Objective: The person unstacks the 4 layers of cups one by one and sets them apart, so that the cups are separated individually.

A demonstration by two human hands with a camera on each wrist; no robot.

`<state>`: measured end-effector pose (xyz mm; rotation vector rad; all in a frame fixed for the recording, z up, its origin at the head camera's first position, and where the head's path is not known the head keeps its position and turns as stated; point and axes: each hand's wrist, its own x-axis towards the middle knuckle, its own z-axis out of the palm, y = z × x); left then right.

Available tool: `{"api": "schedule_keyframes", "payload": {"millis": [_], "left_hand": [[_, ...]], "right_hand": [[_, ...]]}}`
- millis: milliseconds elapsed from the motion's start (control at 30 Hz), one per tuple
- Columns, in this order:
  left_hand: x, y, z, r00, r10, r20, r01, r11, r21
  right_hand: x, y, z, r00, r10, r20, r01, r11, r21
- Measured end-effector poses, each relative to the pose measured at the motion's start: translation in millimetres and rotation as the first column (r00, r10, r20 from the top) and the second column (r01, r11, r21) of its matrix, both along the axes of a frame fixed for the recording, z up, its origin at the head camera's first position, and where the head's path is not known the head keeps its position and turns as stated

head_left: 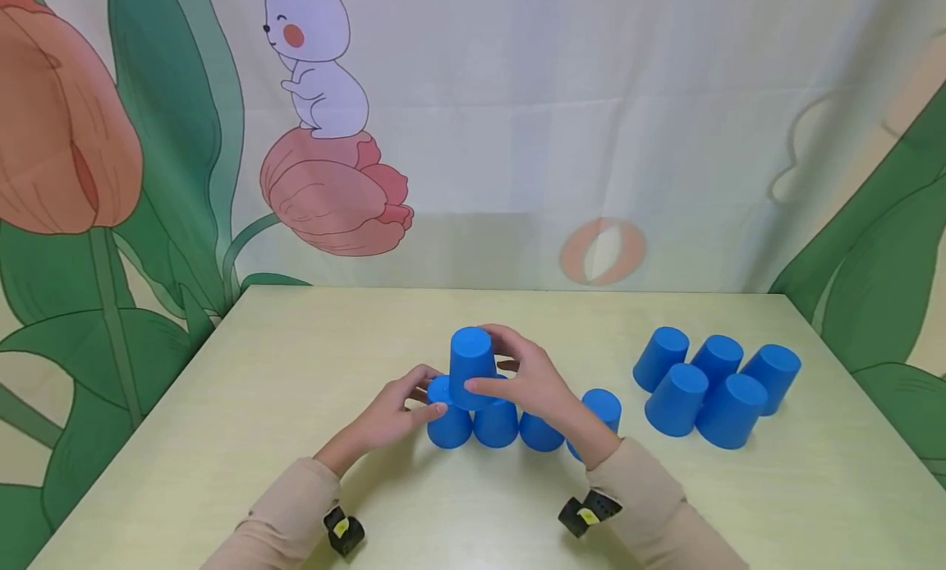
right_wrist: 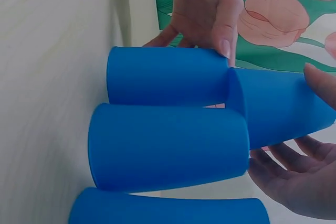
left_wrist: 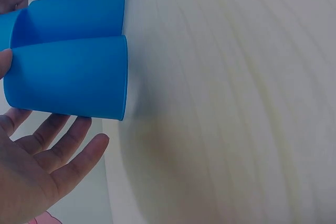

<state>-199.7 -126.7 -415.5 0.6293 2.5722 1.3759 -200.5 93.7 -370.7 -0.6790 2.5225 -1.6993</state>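
Several upside-down blue cups stand in a row on the table. My left hand (head_left: 395, 414) is round the leftmost cup (head_left: 449, 429), its thumb at the near top edge and its fingers along the far side. Above that cup and its neighbour (head_left: 495, 426) is an upside-down upper cup (head_left: 471, 365), bridging the two. My right hand (head_left: 528, 377) grips this upper cup between thumb and fingers; the right wrist view shows the cup's rim (right_wrist: 242, 106) against the lower tops. Another row cup (head_left: 541, 433) and the rightmost one (head_left: 603, 407) are partly hidden by my right arm.
A separate cluster of several upside-down blue cups (head_left: 676, 399) stands on the right of the pale table (head_left: 222, 438). Behind the table hangs a printed cloth (head_left: 473, 143) with a rabbit and flowers. Black wrist cameras (head_left: 344, 530) sit by both sleeves.
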Motion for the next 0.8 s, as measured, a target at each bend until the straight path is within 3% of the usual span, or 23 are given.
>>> {"api": "schedule_keyframes", "payload": {"millis": [200,800], "left_hand": [[-0.2,0.4,0.8,1.0,-0.003,0.006,0.003,1.0,0.004],[3.0,1.0,5.5,1.0,-0.025,-0.01,0.025,1.0,0.011]], "right_hand": [[1.0,-3,-2.8,0.999,-0.017,0.042,0.017,1.0,-0.008],[11.0,2,2.3,0.997,-0.049,0.052,0.05,0.999,-0.02]]}}
